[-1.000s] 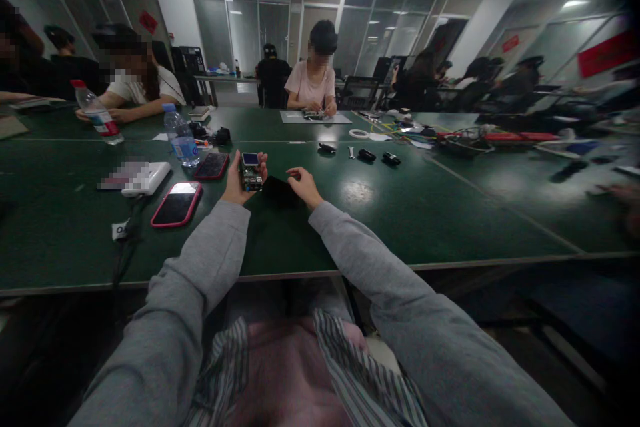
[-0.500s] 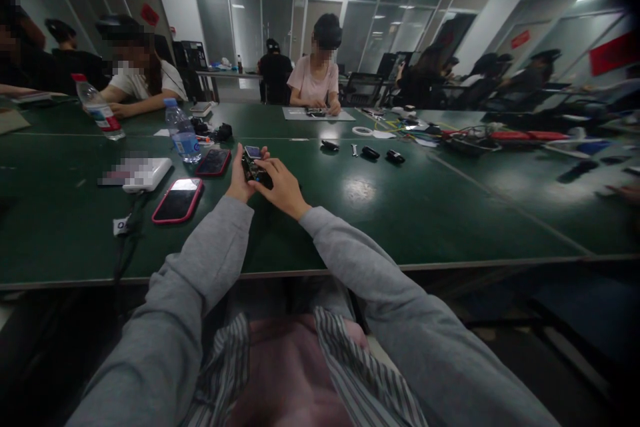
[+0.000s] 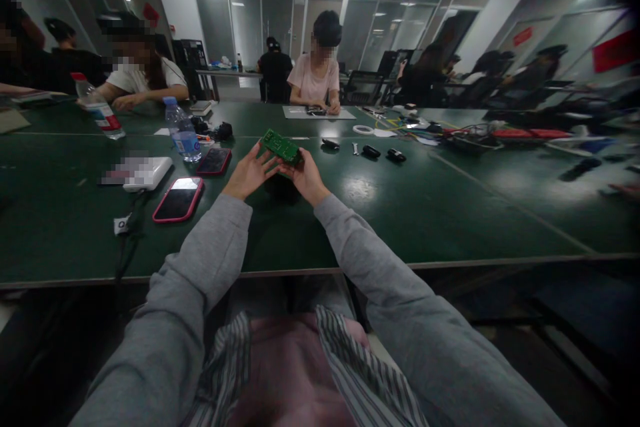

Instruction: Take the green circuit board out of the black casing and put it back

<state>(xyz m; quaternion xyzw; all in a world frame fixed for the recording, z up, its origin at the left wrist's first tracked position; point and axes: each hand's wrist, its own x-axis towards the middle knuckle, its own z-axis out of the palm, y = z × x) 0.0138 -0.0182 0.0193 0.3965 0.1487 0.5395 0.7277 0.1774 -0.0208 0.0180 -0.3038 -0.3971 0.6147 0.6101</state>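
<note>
Both my hands hold a small green circuit board (image 3: 281, 145) just above the dark green table (image 3: 400, 213). My left hand (image 3: 249, 175) grips its left edge with the fingers curled under it. My right hand (image 3: 306, 177) pinches its right end. The board's flat green underside faces up. A dark flat object (image 3: 281, 188) lies on the table right beneath my hands, mostly hidden by them.
A pink-cased phone (image 3: 179, 199), a dark phone (image 3: 213, 161), a white box (image 3: 145, 175) and a water bottle (image 3: 181, 129) lie to the left. Small black parts (image 3: 370, 151) sit beyond my hands. Other people sit at the far side of the table.
The board was upright in my left hand with its component side showing. My right hand came over and joined it, and the board has been turned so its green underside faces up.
</note>
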